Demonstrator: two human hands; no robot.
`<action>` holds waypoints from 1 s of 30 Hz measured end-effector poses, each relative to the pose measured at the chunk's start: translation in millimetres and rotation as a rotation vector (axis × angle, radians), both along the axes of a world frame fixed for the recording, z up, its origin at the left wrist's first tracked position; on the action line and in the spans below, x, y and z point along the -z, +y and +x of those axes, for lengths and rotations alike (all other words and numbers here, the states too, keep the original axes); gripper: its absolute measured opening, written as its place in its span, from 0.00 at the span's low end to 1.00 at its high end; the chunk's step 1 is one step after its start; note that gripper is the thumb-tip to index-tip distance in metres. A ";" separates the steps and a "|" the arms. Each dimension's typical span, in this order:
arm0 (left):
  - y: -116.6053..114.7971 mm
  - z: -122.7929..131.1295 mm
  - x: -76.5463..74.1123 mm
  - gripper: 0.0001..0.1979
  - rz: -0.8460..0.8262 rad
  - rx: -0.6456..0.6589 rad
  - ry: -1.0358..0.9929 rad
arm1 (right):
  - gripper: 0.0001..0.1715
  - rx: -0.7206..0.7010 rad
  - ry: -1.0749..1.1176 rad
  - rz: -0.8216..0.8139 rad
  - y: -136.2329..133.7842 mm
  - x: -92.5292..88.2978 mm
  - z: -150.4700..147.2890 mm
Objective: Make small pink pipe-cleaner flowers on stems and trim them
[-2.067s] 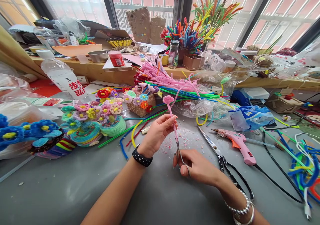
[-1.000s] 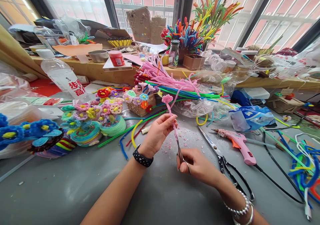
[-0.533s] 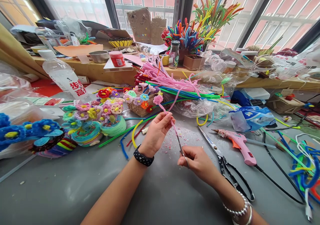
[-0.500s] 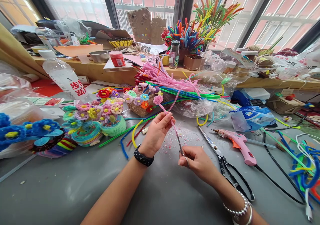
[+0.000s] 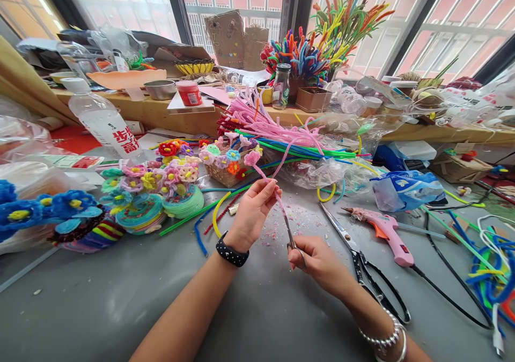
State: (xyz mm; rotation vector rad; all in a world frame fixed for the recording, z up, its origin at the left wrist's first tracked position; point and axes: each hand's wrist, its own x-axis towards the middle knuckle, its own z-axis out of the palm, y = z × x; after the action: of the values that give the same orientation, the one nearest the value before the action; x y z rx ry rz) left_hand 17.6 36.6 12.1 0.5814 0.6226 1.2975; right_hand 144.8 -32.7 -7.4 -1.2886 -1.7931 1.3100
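Observation:
Between thumb and fingertips, my left hand (image 5: 257, 206) pinches a pink pipe cleaner (image 5: 284, 161), bent so that two lengths rise from the grip. A small pink fuzzy flower (image 5: 252, 159) tops the left length. My right hand (image 5: 316, 260) is closed on the handles of small scissors (image 5: 287, 228). Their blades point up to the pipe cleaner's lower end, just under my left fingertips; whether they cut into it I cannot tell. Pink fluff clippings (image 5: 273, 237) lie on the grey table (image 5: 257, 308) behind the scissors.
Large black-handled scissors (image 5: 358, 255) and a pink glue gun (image 5: 386, 230) with a cord lie at the right. Pipe cleaner flower pots (image 5: 140, 214) stand at the left, near a plastic bottle (image 5: 102, 118). A pink pipe cleaner bundle (image 5: 265, 120) lies behind my hands.
The pink flower has tipped slightly left and down. The small scissors have shifted a little, their blades now nearer my left fingertips. My left hand stays almost in place.

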 end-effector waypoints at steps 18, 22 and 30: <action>-1.6 1.6 1.9 0.05 0.004 0.021 -0.005 | 0.35 -0.071 -0.006 0.031 2.2 5.3 3.1; -1.1 1.1 2.3 0.05 0.013 0.002 -0.009 | 0.34 -0.033 0.019 -0.014 0.6 5.7 3.7; -2.3 2.9 5.4 0.04 0.016 0.026 0.027 | 0.35 -0.141 0.098 0.008 0.4 5.8 5.4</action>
State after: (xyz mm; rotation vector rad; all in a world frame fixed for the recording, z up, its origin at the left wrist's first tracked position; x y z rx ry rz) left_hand 20.6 34.4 6.7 0.6190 0.6260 1.2730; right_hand 150.2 -32.3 -13.3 -1.0906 -1.8466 1.4151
